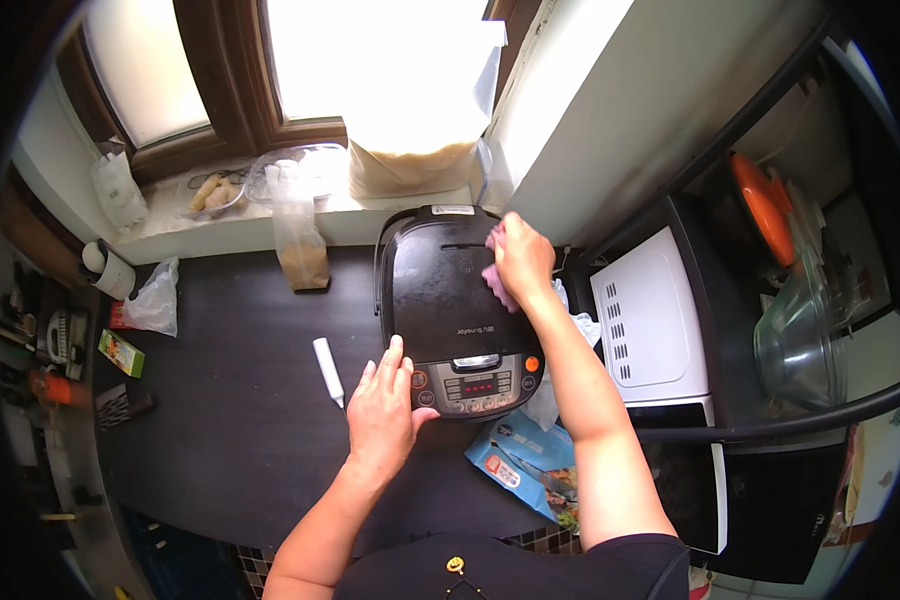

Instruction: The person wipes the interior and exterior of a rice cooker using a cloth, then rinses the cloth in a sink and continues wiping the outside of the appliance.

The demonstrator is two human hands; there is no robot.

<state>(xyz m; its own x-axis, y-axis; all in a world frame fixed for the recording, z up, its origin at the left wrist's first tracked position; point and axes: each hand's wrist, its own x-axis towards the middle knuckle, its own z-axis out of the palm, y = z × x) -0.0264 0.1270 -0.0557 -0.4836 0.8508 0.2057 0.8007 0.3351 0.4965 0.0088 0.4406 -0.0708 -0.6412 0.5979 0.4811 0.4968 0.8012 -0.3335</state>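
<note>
A black Joyoung rice cooker stands on the dark countertop with its lid down and red marks lit on its front display. My right hand grips a bunched pink cloth against the right side of the lid. My left hand rests at the cooker's front left corner, fingers extended along its side and thumb near the control panel. A slim white tube-shaped object lies on the countertop, left of my left hand.
A blue printed package lies at the cooker's front right. Beyond it stands a white appliance in a black rack. A bag of brown contents leans at the windowsill. A plastic bag and a small box sit left.
</note>
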